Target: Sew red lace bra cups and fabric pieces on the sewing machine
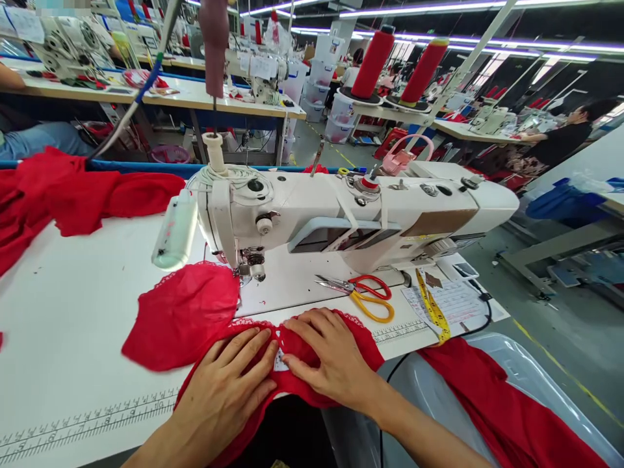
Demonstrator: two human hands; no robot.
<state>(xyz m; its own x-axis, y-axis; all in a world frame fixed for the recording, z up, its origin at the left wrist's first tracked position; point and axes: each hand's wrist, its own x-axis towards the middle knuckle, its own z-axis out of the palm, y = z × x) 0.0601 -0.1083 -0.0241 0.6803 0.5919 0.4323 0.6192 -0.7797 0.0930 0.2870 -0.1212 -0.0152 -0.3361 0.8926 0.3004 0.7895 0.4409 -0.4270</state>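
Observation:
Red lace-edged fabric lies at the front edge of the sewing table, under both palms. My left hand presses flat on it with fingers stretched out. Beside it my right hand rests on the same cloth, its fingers spread. A small pale patch shows between my hands. Another rounded red piece with a lace edge reaches under the presser foot of the white sewing machine. Red and yellow handled scissors lie to the right, apart from my hands.
A yellow tape measure lies over a written paper sheet. Red cloth is heaped at the left. Below the right edge, a clear plastic bin holds more red fabric. Thread cones stand behind the machine; other people sit farther off.

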